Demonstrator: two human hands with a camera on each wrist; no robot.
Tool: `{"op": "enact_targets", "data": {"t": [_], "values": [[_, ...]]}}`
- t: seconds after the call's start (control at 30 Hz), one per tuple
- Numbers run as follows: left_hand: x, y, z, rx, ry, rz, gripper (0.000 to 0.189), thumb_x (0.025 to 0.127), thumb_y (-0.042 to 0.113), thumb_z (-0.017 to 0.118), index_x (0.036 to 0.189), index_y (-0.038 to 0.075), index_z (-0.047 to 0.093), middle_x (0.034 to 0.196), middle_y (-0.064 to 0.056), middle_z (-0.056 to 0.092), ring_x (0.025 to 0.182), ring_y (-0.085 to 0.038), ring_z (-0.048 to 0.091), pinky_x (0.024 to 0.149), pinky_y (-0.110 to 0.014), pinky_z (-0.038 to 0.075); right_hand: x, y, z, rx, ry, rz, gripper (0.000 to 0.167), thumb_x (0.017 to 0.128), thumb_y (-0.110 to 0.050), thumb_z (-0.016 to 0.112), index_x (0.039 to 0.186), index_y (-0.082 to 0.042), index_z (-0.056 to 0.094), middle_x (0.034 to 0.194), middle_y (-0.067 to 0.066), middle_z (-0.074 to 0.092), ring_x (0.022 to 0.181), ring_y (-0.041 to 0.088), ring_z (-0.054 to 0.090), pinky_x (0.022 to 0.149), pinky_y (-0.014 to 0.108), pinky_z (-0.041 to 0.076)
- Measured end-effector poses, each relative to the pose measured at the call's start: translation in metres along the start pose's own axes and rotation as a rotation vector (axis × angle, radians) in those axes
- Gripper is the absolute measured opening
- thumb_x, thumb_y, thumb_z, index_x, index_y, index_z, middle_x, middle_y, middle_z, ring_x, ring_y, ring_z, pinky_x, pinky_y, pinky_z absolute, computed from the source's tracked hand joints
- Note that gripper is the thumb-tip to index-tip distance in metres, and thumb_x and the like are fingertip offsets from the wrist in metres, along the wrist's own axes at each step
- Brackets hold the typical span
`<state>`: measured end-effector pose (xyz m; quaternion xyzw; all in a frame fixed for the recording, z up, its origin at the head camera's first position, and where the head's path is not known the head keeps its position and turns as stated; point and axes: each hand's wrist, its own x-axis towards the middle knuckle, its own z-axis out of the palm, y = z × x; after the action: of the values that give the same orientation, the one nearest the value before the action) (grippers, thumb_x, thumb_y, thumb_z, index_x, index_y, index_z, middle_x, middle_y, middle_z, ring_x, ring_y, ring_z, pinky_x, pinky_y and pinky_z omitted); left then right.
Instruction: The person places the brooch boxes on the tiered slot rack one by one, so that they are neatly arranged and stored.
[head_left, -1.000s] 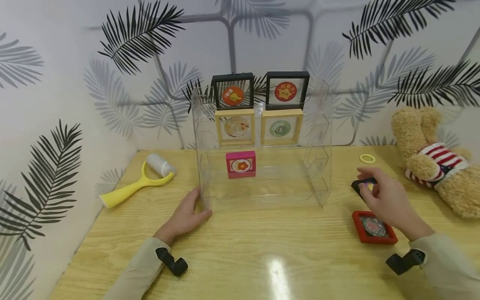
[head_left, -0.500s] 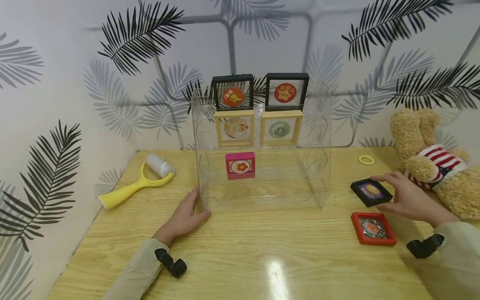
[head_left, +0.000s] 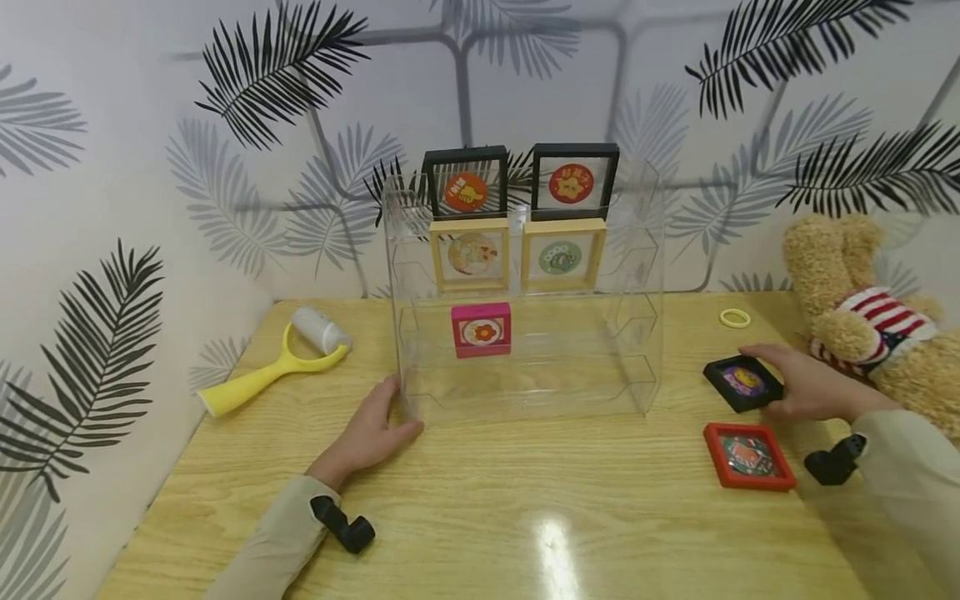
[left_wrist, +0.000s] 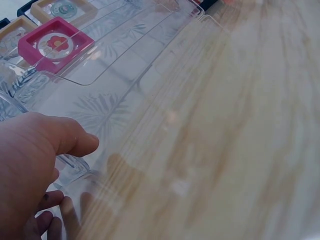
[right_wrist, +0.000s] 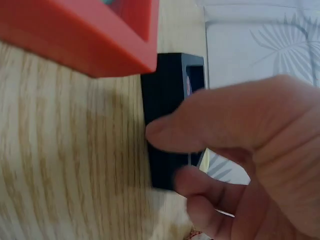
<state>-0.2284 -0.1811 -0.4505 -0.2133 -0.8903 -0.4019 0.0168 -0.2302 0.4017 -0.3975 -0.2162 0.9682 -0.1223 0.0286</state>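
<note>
A clear acrylic display rack (head_left: 525,400) stands mid-table. My left hand (head_left: 375,429) holds its lower left corner, thumb in front and fingers round the side; in the left wrist view, the thumb (left_wrist: 75,137) lies by that corner. At the right, my right hand (head_left: 817,385) grips the right side of a small black picture frame (head_left: 742,383) with a purple and yellow picture. In the right wrist view, the thumb presses the side of this black frame (right_wrist: 162,95), with fingers curled opposite. Nearer me lies a red picture frame (head_left: 750,457).
On the rack stand two black frames (head_left: 465,154), two pale wooden frames (head_left: 562,226) and a pink frame (head_left: 482,350). A yellow-handled roller (head_left: 285,367) lies at the left. At the right are a yellow ring (head_left: 735,317) and a teddy bear (head_left: 847,333). A patterned wall backs the table.
My right hand has moved from over the black frame to its right side, where its fingers have closed in on the edge. The left hand has stayed at the rack's corner.
</note>
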Motion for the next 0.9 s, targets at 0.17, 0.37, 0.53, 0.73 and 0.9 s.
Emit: {"op": "enact_targets", "data": {"t": [0.17, 0.37, 0.53, 0.73, 0.9], "values": [[0.0, 0.001, -0.001, 0.003, 0.008, 0.017, 0.071, 0.083, 0.014, 0.07, 0.141, -0.008, 0.036, 0.136, -0.029, 0.046, 0.129, -0.043, 0.043, 0.108, -0.056, 0.032, 0.004, -0.004, 0.0, -0.05, -0.035, 0.031, 0.081, 0.058, -0.002, 0.081, 0.129, 0.016, 0.047, 0.119, 0.034, 0.042, 0.099, 0.043, 0.053, 0.075, 0.049, 0.049], [0.0, 0.0, -0.001, -0.001, 0.009, 0.019, 0.071, 0.083, 0.013, 0.07, 0.14, -0.009, 0.036, 0.135, -0.03, 0.046, 0.129, -0.043, 0.043, 0.108, -0.056, 0.032, 0.006, -0.005, 0.003, -0.057, -0.025, 0.078, 0.077, 0.059, -0.013, 0.084, 0.123, 0.016, 0.05, 0.109, 0.034, 0.046, 0.093, 0.04, 0.051, 0.076, 0.051, 0.047], [0.0, 0.001, -0.001, -0.002, 0.007, 0.006, 0.071, 0.082, 0.013, 0.07, 0.141, -0.009, 0.035, 0.135, -0.03, 0.047, 0.128, -0.044, 0.043, 0.107, -0.057, 0.033, 0.002, -0.001, 0.003, 0.02, -0.013, 0.163, 0.08, 0.07, -0.037, 0.083, 0.123, 0.014, 0.05, 0.111, 0.033, 0.056, 0.095, 0.038, 0.058, 0.078, 0.049, 0.047], [0.0, 0.002, -0.001, -0.006, 0.011, -0.004, 0.071, 0.083, 0.013, 0.07, 0.141, -0.008, 0.035, 0.134, -0.029, 0.047, 0.127, -0.043, 0.044, 0.107, -0.056, 0.033, -0.017, -0.005, 0.002, 0.41, 0.091, 0.305, 0.075, 0.087, -0.03, 0.071, 0.139, 0.006, 0.03, 0.123, 0.03, 0.05, 0.089, 0.015, 0.062, 0.068, 0.033, 0.051], [0.001, 0.002, 0.0, -0.01, 0.003, -0.005, 0.072, 0.083, 0.013, 0.069, 0.143, -0.008, 0.034, 0.137, -0.029, 0.046, 0.13, -0.043, 0.042, 0.109, -0.056, 0.031, -0.029, -0.017, 0.01, 1.03, 0.272, 0.209, 0.054, 0.093, -0.003, 0.059, 0.138, -0.023, 0.037, 0.098, -0.002, 0.061, 0.064, 0.007, 0.051, 0.048, 0.032, 0.031]]}}
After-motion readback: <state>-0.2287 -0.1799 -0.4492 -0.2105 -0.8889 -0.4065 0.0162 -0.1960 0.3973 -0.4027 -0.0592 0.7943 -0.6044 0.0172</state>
